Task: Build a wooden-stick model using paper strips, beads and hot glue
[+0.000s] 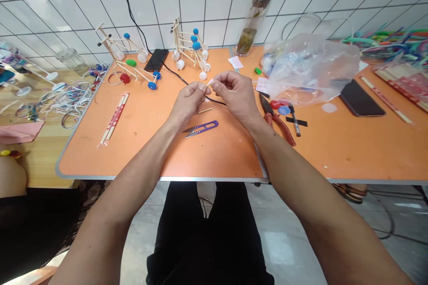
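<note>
Over the orange worktop [100, 151], the left hand [189, 102] and right hand [236, 95] are raised just above purple snips [200, 128], fingers of both clamped together on a small white piece [210, 83] between them
</note>
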